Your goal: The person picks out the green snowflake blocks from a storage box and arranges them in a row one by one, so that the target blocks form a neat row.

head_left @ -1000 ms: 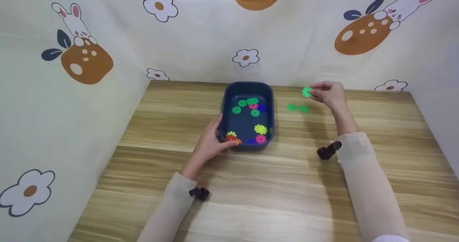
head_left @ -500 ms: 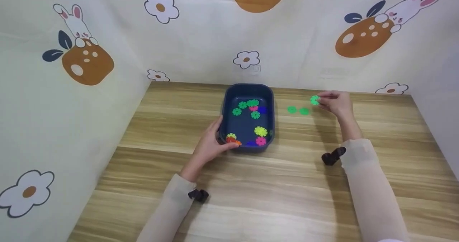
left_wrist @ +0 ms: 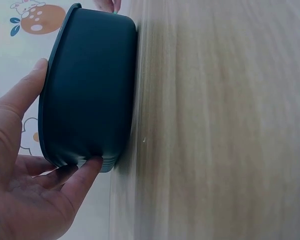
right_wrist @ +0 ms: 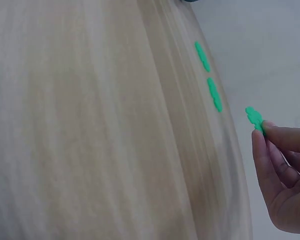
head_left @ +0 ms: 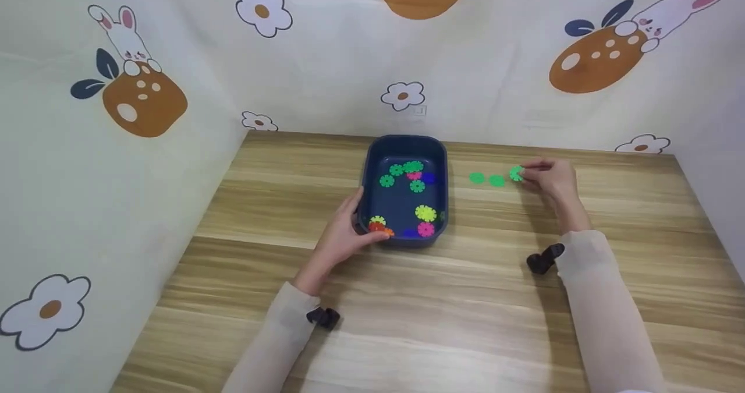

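A dark blue bin (head_left: 401, 198) stands on the wooden table, with several green, yellow, pink, blue and orange notched discs inside. The left hand (head_left: 339, 236) grips its near left corner, thumb over the rim; in the left wrist view the fingers (left_wrist: 82, 182) lie against the bin's outer wall (left_wrist: 90, 85). Between thumb and fingertips the right hand (head_left: 553, 184) pinches a green disc (head_left: 515, 173), seen edge-on as a green piece (right_wrist: 254, 118) in the right wrist view, above the tabletop. Two green discs (head_left: 477, 177) (right_wrist: 214, 95) lie flat in a row between bin and right hand.
Behind the table (head_left: 442, 300) hangs a pale cloth (head_left: 326, 61) printed with rabbits, oranges and flowers, which also covers the left side. Each sleeve cuff carries a small black device, one (head_left: 323, 317) at the left and one (head_left: 545, 259) at the right.
The right hand has moved to the right and toward the near side, lowering its green disc beside the two on the table. The left hand has stayed on the bin.
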A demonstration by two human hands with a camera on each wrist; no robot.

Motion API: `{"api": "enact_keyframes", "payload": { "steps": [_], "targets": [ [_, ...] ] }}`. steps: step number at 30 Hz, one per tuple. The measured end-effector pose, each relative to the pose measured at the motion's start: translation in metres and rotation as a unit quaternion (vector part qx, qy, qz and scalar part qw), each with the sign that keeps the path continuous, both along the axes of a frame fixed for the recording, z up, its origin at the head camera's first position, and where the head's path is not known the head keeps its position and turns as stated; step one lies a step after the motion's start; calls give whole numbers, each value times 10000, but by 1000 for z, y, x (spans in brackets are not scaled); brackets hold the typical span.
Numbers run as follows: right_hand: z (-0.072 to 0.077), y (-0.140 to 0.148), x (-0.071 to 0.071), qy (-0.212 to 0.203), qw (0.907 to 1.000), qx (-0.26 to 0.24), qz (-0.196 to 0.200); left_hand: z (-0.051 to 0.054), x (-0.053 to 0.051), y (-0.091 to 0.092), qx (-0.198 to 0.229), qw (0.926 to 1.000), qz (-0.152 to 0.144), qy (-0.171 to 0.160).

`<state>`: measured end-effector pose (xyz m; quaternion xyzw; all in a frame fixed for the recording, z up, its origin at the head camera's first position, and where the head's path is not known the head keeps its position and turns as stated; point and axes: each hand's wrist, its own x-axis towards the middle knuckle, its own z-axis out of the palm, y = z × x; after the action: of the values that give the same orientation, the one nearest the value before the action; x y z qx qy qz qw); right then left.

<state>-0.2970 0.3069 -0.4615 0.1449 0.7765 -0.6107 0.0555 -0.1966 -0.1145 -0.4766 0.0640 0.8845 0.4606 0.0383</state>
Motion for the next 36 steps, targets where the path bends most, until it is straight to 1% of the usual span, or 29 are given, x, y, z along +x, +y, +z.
{"api": "enact_keyframes", "payload": {
  "steps": [4, 7, 9, 12, 16, 22, 26, 30, 34, 36],
  "targets": [
    [-8, 1, -3, 15, 9991, 393, 143, 0, -1, 0, -2, 10000, 23, -35],
    [-12, 2, -4, 54, 9954, 931, 227, 0, -1, 0, 5, 10000, 20, -39],
    [-13, 2, -4, 84, 9914, 1284, 237, 0, -2, 0, 14, 10000, -4, -22],
    [-13, -1, -4, 141, 9820, 1865, 248, 0, -1, 0, 24, 10000, 1, -15],
    [-11, -6, -4, 162, 9718, 2340, 254, 0, -1, 0, 5, 10000, 6, -49],
    [-13, -9, -6, 224, 9648, 2601, 306, 0, 0, -1, -4, 9999, 29, -116],
    [-12, -12, -6, 243, 9633, 2652, 329, 0, -1, -1, 61, 10000, -16, -20],
    [-11, -15, -6, 79, 9633, 2659, 362, 0, 0, -1, 51, 10000, -57, 8],
    [-9, -17, -6, -95, 9612, 2724, 421, 0, -1, -1, 22, 10000, -83, 9],
    [-8, -17, -6, -134, 9588, 2801, 463, 0, -1, -1, 25, 10000, -96, 9]
  ]
}}
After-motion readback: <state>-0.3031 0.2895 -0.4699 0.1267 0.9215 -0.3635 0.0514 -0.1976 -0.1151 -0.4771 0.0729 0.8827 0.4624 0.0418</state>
